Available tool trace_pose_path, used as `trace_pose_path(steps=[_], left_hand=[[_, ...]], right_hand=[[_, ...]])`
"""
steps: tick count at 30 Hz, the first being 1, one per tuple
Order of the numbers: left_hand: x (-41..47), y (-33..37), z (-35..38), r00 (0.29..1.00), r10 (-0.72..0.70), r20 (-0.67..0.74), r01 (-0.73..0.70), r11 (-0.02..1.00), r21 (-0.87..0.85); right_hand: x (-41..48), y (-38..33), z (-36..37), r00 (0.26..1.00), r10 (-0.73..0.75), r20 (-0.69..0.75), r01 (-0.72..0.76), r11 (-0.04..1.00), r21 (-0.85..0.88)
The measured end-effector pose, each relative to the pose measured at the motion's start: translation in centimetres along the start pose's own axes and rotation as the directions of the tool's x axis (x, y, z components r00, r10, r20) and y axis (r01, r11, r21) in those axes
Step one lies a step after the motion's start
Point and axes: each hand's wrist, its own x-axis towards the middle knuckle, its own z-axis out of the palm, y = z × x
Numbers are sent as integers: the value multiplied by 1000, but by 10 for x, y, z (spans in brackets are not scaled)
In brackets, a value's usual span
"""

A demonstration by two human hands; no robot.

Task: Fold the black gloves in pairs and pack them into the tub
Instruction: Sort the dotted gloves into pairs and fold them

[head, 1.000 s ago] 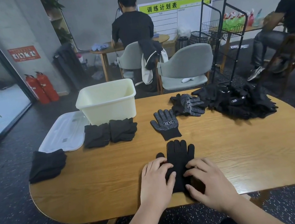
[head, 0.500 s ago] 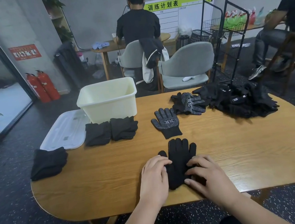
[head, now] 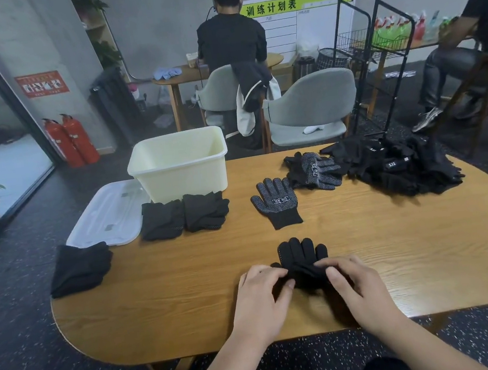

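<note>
Head view. The left hand and the right hand meet near the front edge of the oval wooden tabletop, over a black knitted glove bundle whose finger ends point away from the person. The fingers of both hands are curled and grasp the cuff end of this bundle, the left hand from the left side and the right hand from the right. The cuff end is bunched between them, while the finger ends lie flat on the wood. Whether the bundle holds one glove or two stacked cannot be told. The cream rectangular plastic tub stands upright at the far left of the tabletop, well apart from the hands. A flat white plastic lid lies just beside it at the left edge. Two folded black glove pairs lie side by side just in front of the tub, and a third folded black bundle sits at the left rim. A single black glove with white grip dots lies spread flat between the tub and the far right side, cuff toward the person. Beyond it, further dotted gloves touch a loose heap of black gloves at the far right.
</note>
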Motion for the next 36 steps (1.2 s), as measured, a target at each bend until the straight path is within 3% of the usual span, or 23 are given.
trace_pose_path(steps=[4,10,15,21,25,28,32,36], left_hand=[[0,2,-4,998,-58,1,58,997,-58],[-1,4,-7,997,-81,-17,77,983,-169],[-1,7,-8,998,-59,-36,52,983,-178],[-1,4,-3,997,37,-72,-36,999,18],[-2,4,1,997,72,-39,-68,993,92],[-2,4,4,997,82,4,-81,986,144],[-3,8,2,997,60,54,-66,989,135],[-4,12,-3,992,72,101,-81,993,88]], right_hand=[[0,0,3,1000,22,7,-21,995,-96],[19,3,5,973,232,-17,-231,973,29],[28,1,14,959,267,-90,-274,959,-72],[28,7,26,950,196,-241,-252,940,-230],[22,9,35,954,-22,-298,-94,924,-371],[17,5,44,965,-223,-138,100,800,-591],[25,10,50,984,2,179,123,722,-681],[28,11,50,970,27,242,152,710,-688]])
